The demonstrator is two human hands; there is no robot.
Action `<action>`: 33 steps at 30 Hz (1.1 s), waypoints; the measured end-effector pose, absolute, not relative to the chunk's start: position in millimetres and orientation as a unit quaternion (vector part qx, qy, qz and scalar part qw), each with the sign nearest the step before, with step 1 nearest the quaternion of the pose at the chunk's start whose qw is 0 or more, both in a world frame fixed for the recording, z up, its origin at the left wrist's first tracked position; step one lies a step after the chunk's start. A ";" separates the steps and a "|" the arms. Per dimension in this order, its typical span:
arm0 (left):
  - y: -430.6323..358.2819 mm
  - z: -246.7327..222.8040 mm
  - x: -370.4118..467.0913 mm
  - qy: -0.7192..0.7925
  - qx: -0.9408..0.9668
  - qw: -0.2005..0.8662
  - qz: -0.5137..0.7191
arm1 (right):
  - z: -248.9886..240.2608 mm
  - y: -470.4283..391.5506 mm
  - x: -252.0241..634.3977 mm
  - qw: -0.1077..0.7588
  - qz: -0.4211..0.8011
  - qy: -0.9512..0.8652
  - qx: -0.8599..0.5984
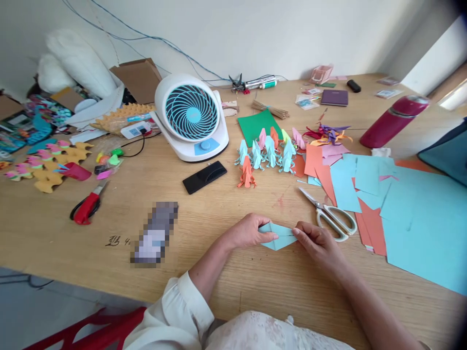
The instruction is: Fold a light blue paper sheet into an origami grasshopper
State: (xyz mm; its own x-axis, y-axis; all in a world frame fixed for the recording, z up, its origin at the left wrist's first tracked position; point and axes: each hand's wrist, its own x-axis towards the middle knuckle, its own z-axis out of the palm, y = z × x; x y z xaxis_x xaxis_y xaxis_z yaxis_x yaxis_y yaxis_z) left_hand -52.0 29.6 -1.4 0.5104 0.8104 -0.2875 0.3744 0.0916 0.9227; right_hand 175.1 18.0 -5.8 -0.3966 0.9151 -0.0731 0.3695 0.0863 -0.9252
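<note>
A folded piece of light blue paper (pixel 279 237), pointed at its right end, is held between both hands above the wooden table. My left hand (pixel 251 230) grips its left side, with the thumb lying on top. At the right tip, my right hand (pixel 314 239) pinches the paper between thumb and fingers. White-handled scissors (pixel 337 223) lie partly open just beyond my right hand. Folded paper figures in light blue (pixel 270 151), pink and orange (pixel 247 172) stand in a group farther back.
A white fan (pixel 191 114) stands at the back, with a black phone (pixel 205 177) before it. Red-handled scissors (pixel 86 206) lie left. Light blue sheets (pixel 426 223) and orange scraps cover the right side. A dark red bottle (pixel 392 121) lies behind them.
</note>
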 end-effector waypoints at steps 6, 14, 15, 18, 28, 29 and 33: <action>42.2 -6.1 -52.2 0.432 0.653 0.601 0.159 | -8.9 15.6 186.6 0.260 0.401 -0.739 -0.474; 53.0 -7.9 -47.0 0.427 0.629 0.636 0.131 | -5.6 5.1 196.4 0.368 0.042 -0.845 -0.385; 52.7 -6.9 -46.3 0.427 0.629 0.637 0.129 | -6.0 3.3 195.4 0.343 0.005 -0.869 -0.357; 51.0 -4.9 -46.0 0.409 0.638 0.640 0.126 | -9.8 -0.1 191.3 0.276 -0.044 -0.915 -0.290; 46.5 -2.9 -43.1 0.404 0.623 0.658 0.127 | -11.3 -4.5 186.0 0.245 -0.038 -0.939 -0.239; 44.9 -1.3 -42.2 0.408 0.620 0.657 0.133 | -9.5 -4.7 185.2 0.245 -0.033 -0.941 -0.231; 32.7 6.3 -40.6 0.447 0.675 0.570 0.143 | -5.5 -5.4 181.7 0.231 -0.013 -0.949 -0.215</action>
State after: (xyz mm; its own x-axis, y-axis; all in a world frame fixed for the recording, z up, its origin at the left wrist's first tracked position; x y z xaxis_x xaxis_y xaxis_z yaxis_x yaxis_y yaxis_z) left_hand -40.6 32.7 6.3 0.5588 0.7667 -0.3161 0.4402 0.0488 0.8966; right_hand 181.7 -5.4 -5.5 -0.8007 0.4015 0.4447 0.4140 0.9073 -0.0738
